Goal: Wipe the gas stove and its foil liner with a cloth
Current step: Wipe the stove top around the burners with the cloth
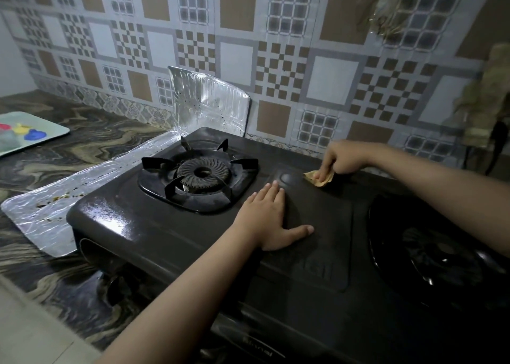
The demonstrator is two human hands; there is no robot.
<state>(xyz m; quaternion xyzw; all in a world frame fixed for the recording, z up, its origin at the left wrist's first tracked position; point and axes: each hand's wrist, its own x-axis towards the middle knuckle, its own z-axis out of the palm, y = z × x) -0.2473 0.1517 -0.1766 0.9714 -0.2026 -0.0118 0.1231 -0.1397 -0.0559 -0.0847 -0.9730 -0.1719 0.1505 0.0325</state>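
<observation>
Counter (pixel 55 154) of dark marbled stone ran along the patterned tile wall (pixel 289 46), with bare room open at the left front. The black gas stove (pixel 154 234) took up most of it, its left edge and rounded front corner standing over the foil liner (pixel 41 212), which stuck out leftward past the stove and rose folded against the wall behind the left burner (pixel 202 174). Brown stains marked the liner just beside the stove's edge. The right burner (pixel 430 253) sat dark near the right border, partly hidden under the right forearm. A pale tray (pixel 55 126) with coloured shapes lay well apart at the far left. The flat centre panel between the burners held both hands. The left hand (pixel 269 217) lay flat there, fingers straight, its grip open and pressing the panel. The right hand (pixel 340 161) was at the stove's back edge, its grip curled round a small tan cloth (pixel 317 178) pressed on the panel's far corner.
</observation>
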